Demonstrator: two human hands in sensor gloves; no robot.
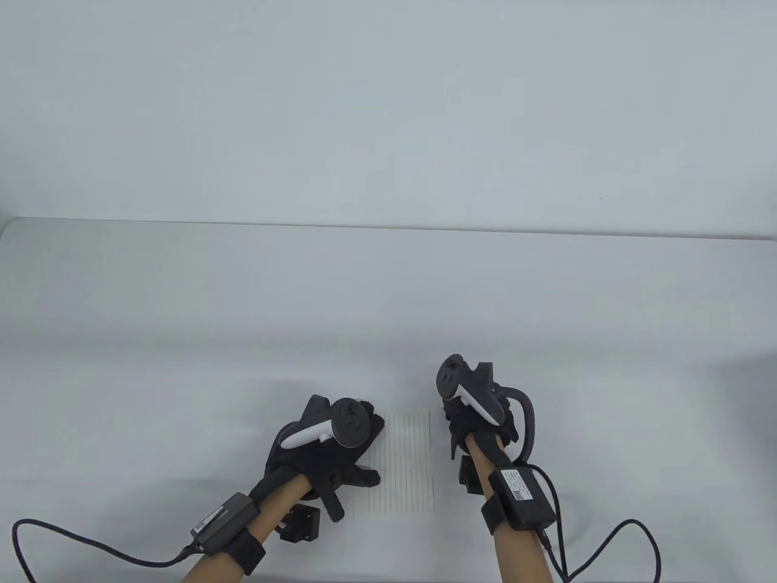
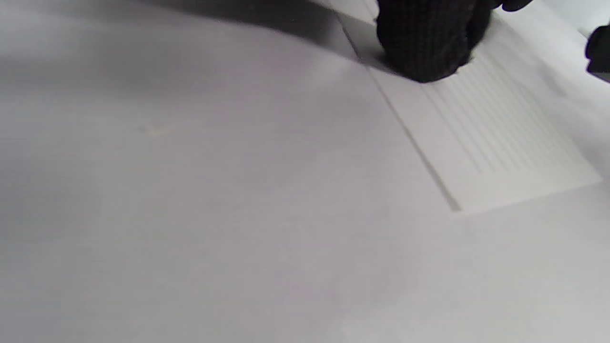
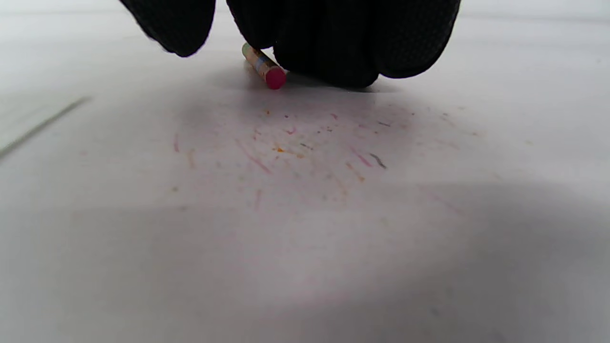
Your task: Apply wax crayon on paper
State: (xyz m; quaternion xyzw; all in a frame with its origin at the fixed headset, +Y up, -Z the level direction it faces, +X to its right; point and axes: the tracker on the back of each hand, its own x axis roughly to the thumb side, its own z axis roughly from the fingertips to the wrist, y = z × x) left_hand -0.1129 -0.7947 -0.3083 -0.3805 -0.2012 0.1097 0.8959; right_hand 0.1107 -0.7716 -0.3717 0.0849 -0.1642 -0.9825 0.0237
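Table view is showing a small white ruled sheet of paper (image 1: 403, 461) lying on the white table (image 1: 243, 316) in the lower middle of the frame, between the two black-gloved hands. The left hand (image 1: 325, 446) is lying flat with its fingers spread, resting on the paper's left edge; in the left wrist view a gloved fingertip (image 2: 426, 47) is pressing on the sheet near the upper right of the frame. The right hand (image 1: 476, 419) is sitting just right of the paper's upper right corner, its tracker hiding the fingers from above. In the right wrist view, the gloved fingers (image 3: 343, 43) are curling down to the table at the top of the frame, and a short pink wax crayon with a multicoloured paper wrapper (image 3: 264, 66) is lying against them on the table surface; whether they are actually gripping it cannot be told. Faint pink and orange crayon flecks (image 3: 305, 147) are marking the table below the crayon. Black cables (image 1: 73, 540) are trailing from both wrists along the bottom edge.
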